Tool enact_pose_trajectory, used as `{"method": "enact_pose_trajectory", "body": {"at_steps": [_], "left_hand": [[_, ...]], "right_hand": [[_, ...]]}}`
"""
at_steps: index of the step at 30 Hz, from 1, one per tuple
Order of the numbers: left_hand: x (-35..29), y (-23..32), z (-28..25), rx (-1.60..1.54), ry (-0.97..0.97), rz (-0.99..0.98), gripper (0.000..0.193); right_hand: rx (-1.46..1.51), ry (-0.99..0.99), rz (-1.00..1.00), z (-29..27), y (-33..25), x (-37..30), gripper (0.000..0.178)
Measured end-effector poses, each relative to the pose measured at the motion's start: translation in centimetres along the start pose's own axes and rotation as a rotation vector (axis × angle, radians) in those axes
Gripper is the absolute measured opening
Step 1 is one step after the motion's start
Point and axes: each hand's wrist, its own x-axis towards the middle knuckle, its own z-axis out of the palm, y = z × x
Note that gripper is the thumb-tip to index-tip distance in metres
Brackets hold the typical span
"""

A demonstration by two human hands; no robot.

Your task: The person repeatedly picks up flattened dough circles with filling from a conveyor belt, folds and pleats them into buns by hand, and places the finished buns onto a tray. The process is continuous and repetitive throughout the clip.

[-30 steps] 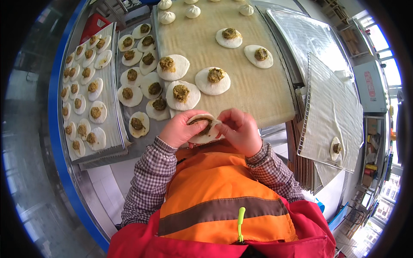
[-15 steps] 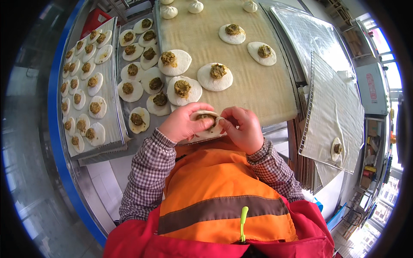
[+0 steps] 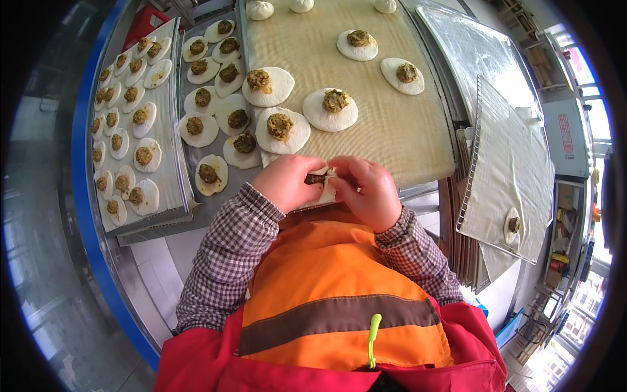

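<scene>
The dough wrapper (image 3: 328,193) sits between the fingers of both hands, largely covered by them; the left hand (image 3: 287,183) grips its left side, the right hand (image 3: 369,193) pinches its edge. Just a sliver of filling (image 3: 317,178) shows beside the left fingers. Far beyond the fingertips, pleated buns (image 3: 260,10) are cut off. Compared with a second ago, less filling shows.

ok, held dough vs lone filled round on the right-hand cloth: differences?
The held dough has its edge gathered up; the lone round lies open. Left hand and right hand grip the held dough; the lone round rests on cloth. Filling: partly hidden in the held dough, exposed on the lone round. Both: pale dough, brownish filling.
</scene>
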Motion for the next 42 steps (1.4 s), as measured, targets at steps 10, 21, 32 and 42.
{"method": "enact_pose_trajectory", "body": {"at_steps": [10, 21, 32, 42], "left_hand": [[-0.7, 0.1, 1.8, -0.844, 0.140, -0.188, 0.028], [-0.8, -0.4, 1.6, -0.657, -0.023, -0.242, 0.034], [-1.2, 0.0, 1.6, -0.530, -0.002, -0.097, 0.028], [-0.4, 0.4, 1.0, -0.480, -0.180, -0.144, 0.035]], "right_hand": [[0.439, 0.045, 0.197, 0.4, -0.5, 0.4, 0.011], [-0.005, 0.051, 0.019, 0.6, -0.1, 0.4, 0.019], [0.173, 0.037, 0.078, 0.8, -0.4, 0.1, 0.013], [-0.156, 0.063, -0.190, 0.6, -0.9, 0.0, 0.014]]}}
